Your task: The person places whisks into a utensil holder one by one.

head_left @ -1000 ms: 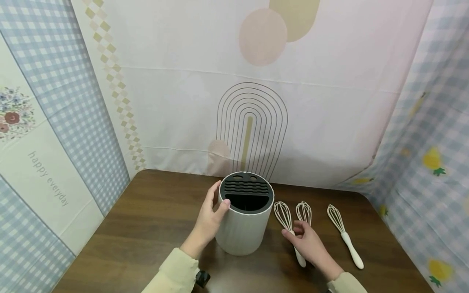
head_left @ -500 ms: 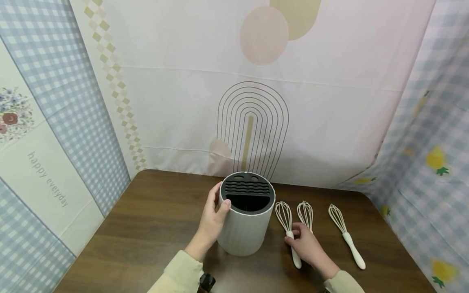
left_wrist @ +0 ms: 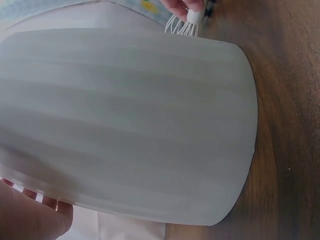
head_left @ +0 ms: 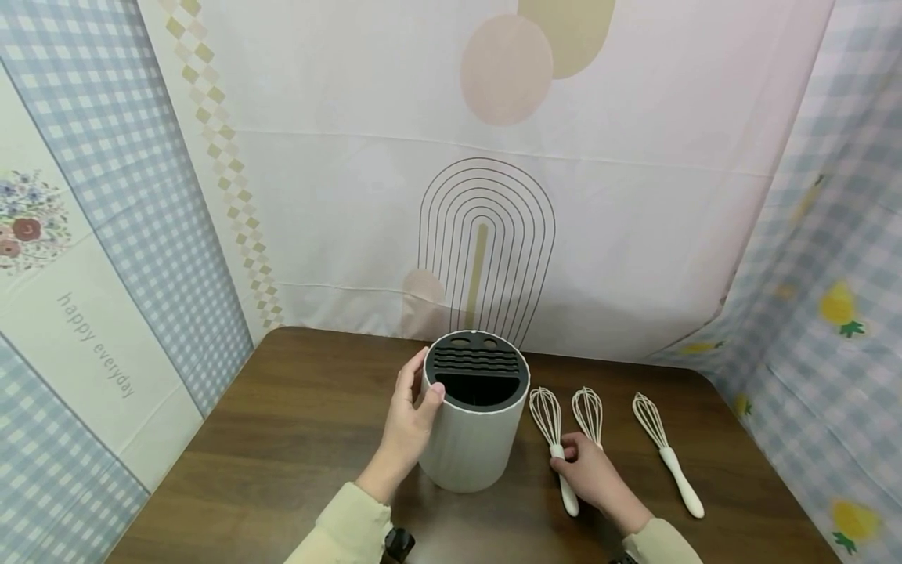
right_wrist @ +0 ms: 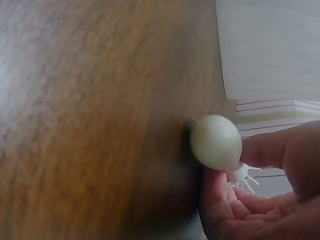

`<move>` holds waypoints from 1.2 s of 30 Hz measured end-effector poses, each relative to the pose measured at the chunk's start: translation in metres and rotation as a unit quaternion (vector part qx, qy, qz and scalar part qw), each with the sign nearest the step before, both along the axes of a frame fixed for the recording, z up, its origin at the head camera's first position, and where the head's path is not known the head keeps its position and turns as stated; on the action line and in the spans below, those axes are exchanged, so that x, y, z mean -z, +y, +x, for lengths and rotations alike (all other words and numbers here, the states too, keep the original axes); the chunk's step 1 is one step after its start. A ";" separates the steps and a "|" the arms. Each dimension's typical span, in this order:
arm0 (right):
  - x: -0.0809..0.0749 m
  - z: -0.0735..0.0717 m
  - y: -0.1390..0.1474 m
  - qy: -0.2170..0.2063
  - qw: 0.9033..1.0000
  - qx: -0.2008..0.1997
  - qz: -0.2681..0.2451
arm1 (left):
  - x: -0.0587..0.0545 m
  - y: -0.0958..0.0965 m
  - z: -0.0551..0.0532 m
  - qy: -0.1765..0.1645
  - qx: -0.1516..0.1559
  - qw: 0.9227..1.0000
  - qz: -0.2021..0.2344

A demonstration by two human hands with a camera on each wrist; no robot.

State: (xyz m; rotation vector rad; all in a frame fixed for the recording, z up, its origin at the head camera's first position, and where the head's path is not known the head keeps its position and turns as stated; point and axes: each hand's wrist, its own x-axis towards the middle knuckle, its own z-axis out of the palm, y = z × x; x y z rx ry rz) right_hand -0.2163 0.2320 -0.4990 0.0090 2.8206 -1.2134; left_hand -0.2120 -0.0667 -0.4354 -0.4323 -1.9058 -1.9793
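A white, faintly ribbed utensil holder (head_left: 468,446) with a dark slotted lid (head_left: 475,372) stands upright on the table. My left hand (head_left: 409,419) holds its left side, thumb at the front rim and fingers around the wall; the left wrist view shows those fingers (left_wrist: 37,210) against the wall. Right of the holder lies a cream whisk (head_left: 547,415). My right hand (head_left: 592,474) pinches its handle (right_wrist: 216,142) between thumb and fingers, just below the wires. A second whisk (head_left: 588,413) lies beside it, its handle hidden by that hand.
A third whisk (head_left: 665,454) lies farther right on the brown wooden table (head_left: 296,439). Behind the table hangs a pale printed cloth (head_left: 338,219). Checked cloths flank both sides, the right one (head_left: 803,376) with pineapples.
My right hand has shifted slightly down and right along the whisk, its thumb now at the handle's top. The whisk's handle end has swung a little left. My left hand keeps its hold.
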 end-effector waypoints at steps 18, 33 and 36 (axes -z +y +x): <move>-0.006 0.000 0.002 0.019 1.000 0.011 -0.005 | -0.016 0.005 0.014 0.020 -0.027 0.999 0.004; -0.040 0.002 -0.007 0.058 0.997 0.010 -0.046 | -0.013 0.008 0.012 0.032 -0.031 0.999 0.007; -0.048 0.003 -0.009 0.070 0.996 0.012 -0.058 | -0.013 0.007 0.012 0.029 -0.030 0.999 0.010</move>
